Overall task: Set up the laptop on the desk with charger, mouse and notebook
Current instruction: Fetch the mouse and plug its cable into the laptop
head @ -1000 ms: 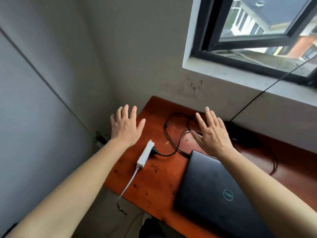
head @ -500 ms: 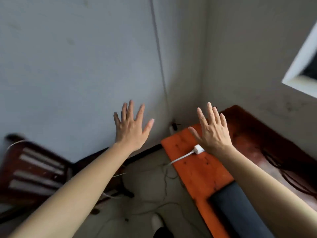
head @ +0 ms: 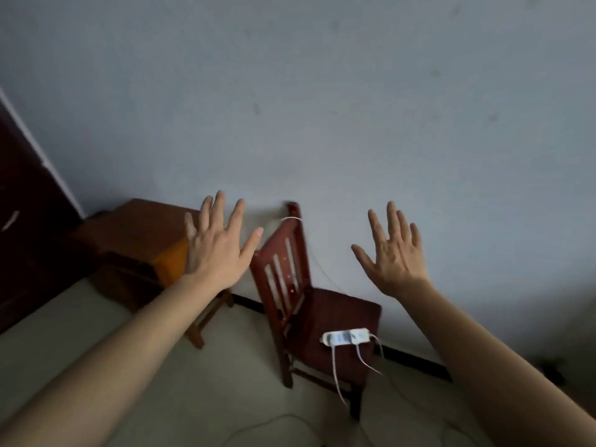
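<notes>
Left hand [head: 216,250] and right hand [head: 395,256] are splayed wide, empty, before a smooth grey wall [head: 322,108]. A slatted wooden chair [head: 290,285] carries a white power strip [head: 345,337]. Laptop out of view; table [head: 135,233] blurred.

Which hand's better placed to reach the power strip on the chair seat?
Right, probably. The right hand hovers open nearly above the power strip on the chair; the left hand is beyond the backrest.
</notes>
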Demonstrator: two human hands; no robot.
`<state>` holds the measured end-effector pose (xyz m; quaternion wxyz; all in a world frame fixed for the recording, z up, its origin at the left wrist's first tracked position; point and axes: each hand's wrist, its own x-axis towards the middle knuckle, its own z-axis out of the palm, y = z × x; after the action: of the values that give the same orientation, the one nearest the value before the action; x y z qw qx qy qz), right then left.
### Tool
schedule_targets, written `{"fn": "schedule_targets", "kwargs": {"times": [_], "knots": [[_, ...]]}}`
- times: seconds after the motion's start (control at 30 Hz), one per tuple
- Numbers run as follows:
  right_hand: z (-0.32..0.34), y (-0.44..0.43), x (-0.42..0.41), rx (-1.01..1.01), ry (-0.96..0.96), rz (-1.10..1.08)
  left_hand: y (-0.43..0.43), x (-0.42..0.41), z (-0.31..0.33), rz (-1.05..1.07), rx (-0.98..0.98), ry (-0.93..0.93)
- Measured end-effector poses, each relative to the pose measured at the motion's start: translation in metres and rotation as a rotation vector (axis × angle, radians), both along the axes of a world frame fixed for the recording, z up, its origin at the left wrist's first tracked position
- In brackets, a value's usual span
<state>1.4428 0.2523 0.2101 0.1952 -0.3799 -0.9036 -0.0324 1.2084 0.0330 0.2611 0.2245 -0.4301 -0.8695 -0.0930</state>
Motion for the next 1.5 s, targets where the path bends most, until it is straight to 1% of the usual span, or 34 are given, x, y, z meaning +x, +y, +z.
{"fn": "schedule_targets", "kwargs": {"times": [0.1,0.2,0.37,0.57,0.63,0.67,0.73,0.77,0.83,0.9,0.97,1.07,1.2,1.3,1.37,1.43,1.5], "knots": [[0.001,-0.032,-0.098,-0.001,-0.005,0.176,-0.047,-0.061,0.005,0.122,0.044,-0.015],[-0.003,-0.063,-0.181,0.046,-0.033,0.340,-0.083,-0.112,0.002,0.210,0.047,-0.015],[-0.017,-0.094,-0.314,0.079,-0.082,0.518,-0.123,-0.193,-0.016,0.342,0.075,-0.047],[-0.043,-0.095,-0.481,0.079,-0.086,0.677,-0.144,-0.315,-0.049,0.472,0.010,-0.049],[-0.046,-0.094,-0.538,0.066,-0.075,0.710,-0.146,-0.363,-0.054,0.516,-0.003,-0.037],[-0.042,-0.092,-0.578,0.023,-0.082,0.722,-0.145,-0.399,-0.052,0.556,-0.010,-0.060],[-0.037,-0.095,-0.605,0.017,-0.031,0.755,-0.151,-0.424,-0.049,0.580,-0.001,-0.049],[-0.033,-0.093,-0.639,-0.003,-0.033,0.780,-0.152,-0.455,-0.046,0.611,-0.015,-0.067],[-0.024,-0.093,-0.693,0.013,-0.018,0.821,-0.160,-0.501,-0.047,0.655,-0.020,-0.017],[-0.018,-0.101,-0.745,-0.017,-0.029,0.850,-0.175,-0.542,-0.046,0.704,0.001,0.001],[-0.020,-0.112,-0.781,-0.031,-0.041,0.890,-0.192,-0.568,-0.050,0.738,0.020,0.029],[-0.024,-0.149,-0.861,-0.002,-0.098,0.987,-0.232,-0.622,-0.066,0.804,-0.013,0.089],[-0.042,-0.214,-0.957,0.048,-0.174,1.061,-0.288,-0.697,-0.085,0.858,0.014,0.034],[-0.054,-0.258,-1.026,0.131,-0.188,1.108,-0.324,-0.758,-0.093,0.860,0.005,0.003],[-0.056,-0.287,-1.074,0.151,-0.200,1.103,-0.349,-0.806,-0.088,0.857,0.012,-0.040],[-0.052,-0.313,-1.123,0.112,-0.201,1.075,-0.375,-0.859,-0.079,0.837,0.012,-0.068],[-0.045,-0.331,-1.166,0.087,-0.163,1.032,-0.393,-0.912,-0.069,0.789,-0.014,-0.070]]}}
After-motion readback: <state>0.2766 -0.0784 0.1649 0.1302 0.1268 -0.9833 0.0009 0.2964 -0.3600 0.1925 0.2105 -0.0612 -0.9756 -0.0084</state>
